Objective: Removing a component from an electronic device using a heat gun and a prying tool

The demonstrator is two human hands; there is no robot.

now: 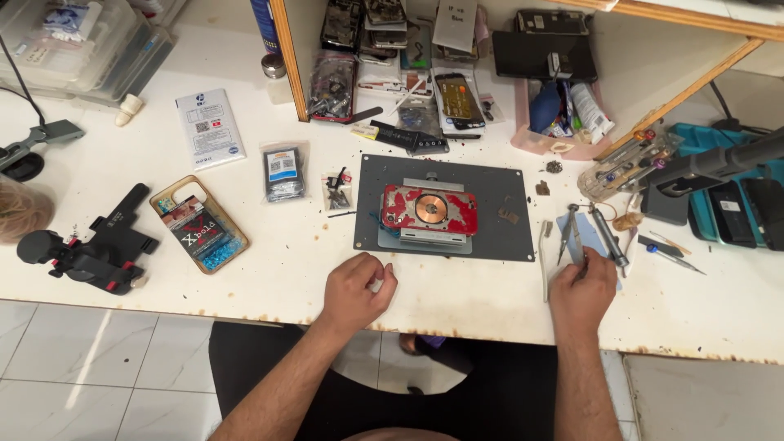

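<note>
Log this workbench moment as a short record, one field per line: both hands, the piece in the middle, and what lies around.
left hand: left hand curled loosely on the white table, something small and white under the fingers, kind unclear
right hand: right hand closed on metal tweezers
centre: red phone back with a copper coil ring, clamped in a holder on the grey mat
right of mat: screwdriver and other small tools
left of mat: phone case, black clamp stand, small parts bags
</note>
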